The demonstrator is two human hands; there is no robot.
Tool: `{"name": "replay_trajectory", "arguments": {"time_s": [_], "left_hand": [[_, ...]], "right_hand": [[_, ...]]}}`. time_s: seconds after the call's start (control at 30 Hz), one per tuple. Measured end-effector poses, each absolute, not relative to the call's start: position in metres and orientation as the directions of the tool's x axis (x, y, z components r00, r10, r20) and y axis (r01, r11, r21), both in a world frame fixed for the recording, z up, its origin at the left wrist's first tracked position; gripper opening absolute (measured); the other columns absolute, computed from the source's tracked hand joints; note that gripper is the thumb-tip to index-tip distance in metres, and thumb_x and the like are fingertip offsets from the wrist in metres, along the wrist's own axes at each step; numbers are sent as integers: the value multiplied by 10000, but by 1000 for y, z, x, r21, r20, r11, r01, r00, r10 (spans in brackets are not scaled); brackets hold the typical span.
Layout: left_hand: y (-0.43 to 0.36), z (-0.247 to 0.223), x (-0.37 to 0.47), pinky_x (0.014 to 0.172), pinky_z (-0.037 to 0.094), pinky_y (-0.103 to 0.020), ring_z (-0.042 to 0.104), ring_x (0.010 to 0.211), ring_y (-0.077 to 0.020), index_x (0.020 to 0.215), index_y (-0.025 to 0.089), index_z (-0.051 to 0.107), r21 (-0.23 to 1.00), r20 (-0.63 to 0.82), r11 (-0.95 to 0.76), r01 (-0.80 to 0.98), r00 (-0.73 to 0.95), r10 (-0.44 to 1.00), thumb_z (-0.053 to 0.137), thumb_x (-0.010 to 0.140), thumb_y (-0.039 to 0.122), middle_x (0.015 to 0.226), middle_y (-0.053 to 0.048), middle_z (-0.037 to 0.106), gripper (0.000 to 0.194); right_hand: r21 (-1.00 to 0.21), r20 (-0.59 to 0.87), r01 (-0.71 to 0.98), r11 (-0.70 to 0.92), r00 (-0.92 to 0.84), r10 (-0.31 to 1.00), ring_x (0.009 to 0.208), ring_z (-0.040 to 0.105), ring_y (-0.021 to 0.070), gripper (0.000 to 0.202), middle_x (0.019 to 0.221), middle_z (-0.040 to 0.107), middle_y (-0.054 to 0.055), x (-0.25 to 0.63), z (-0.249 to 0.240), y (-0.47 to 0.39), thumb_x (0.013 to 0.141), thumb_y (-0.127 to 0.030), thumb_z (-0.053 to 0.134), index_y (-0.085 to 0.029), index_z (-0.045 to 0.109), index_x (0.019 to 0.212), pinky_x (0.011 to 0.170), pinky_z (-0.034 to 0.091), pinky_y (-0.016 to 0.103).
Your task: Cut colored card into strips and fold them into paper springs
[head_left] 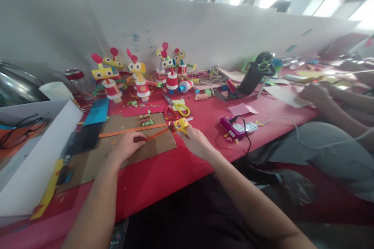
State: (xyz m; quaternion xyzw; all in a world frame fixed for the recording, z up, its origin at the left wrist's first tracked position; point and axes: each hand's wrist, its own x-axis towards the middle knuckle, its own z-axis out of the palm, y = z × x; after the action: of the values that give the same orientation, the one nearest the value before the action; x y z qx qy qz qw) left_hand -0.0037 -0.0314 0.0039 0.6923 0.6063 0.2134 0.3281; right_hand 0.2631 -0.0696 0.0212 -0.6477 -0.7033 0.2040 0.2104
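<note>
Orange strip (156, 135) over cardboard (162, 147), near end pinched by the left hand's (128, 146) fingers, far end by a yellow tool (181, 125); contact unclear. Right hand (198, 142) curled round the tool. Scissors (181, 109) just beyond, paper figures (141, 85) behind. Bench (140, 188) edge under forearms.

Figures (142, 79) stand behind the cardboard (157, 144) — bottle (80, 82) apparently left.
</note>
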Motion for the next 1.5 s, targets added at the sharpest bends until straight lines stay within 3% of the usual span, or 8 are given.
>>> {"name": "replay_trajectory", "arguments": {"time_s": [0.4, 0.77, 1.03, 1.2, 1.5], "left_hand": [[-28, -3, -9, 746, 469, -327, 657, 855, -238, 900, 219, 730, 689, -85, -81, 720, 192, 978, 635, 684, 419, 932, -53, 738, 309], [-27, -2, -8, 712, 473, -324, 656, 831, -238, 873, 219, 733, 698, -106, -48, 715, 169, 980, 653, 663, 390, 882, -51, 737, 282], [-28, -2, -8, 689, 465, -314, 654, 801, -227, 870, 224, 732, 698, -104, -57, 714, 180, 978, 652, 654, 362, 862, -41, 733, 269], [-26, -5, -8, 722, 479, -319, 663, 831, -229, 888, 208, 722, 721, -111, -52, 691, 190, 976, 651, 654, 359, 897, -53, 736, 288], [-24, -9, -10, 769, 481, -343, 661, 855, -238, 877, 207, 724, 735, -83, -74, 674, 198, 977, 653, 649, 374, 945, -67, 736, 292]], "right_hand": [[-542, 6, 840, -26, 34, 999, 852, 642, 252, 308, 1016, 683, 147, 292, 18, -54, 954, -436, 392, -177, 513, 1069, 644, 366, 278], [-426, 12, 901, -83, 97, 995, 914, 650, 288, 347, 1049, 679, 162, 299, 38, -64, 964, -434, 366, -170, 492, 1151, 666, 377, 295], [-563, -12, 820, 103, -133, 991, 852, 646, 250, 296, 980, 686, 124, 259, 34, -82, 956, -446, 397, -185, 505, 1041, 634, 354, 271], [-583, -30, 800, 141, -195, 980, 919, 651, 268, 296, 997, 688, 131, 231, 30, -81, 963, -427, 401, -178, 492, 1095, 671, 364, 280], [-501, -50, 857, 117, -163, 985, 951, 658, 298, 325, 1034, 691, 164, 231, 39, -81, 968, -389, 379, -154, 482, 1168, 700, 398, 312]]}}
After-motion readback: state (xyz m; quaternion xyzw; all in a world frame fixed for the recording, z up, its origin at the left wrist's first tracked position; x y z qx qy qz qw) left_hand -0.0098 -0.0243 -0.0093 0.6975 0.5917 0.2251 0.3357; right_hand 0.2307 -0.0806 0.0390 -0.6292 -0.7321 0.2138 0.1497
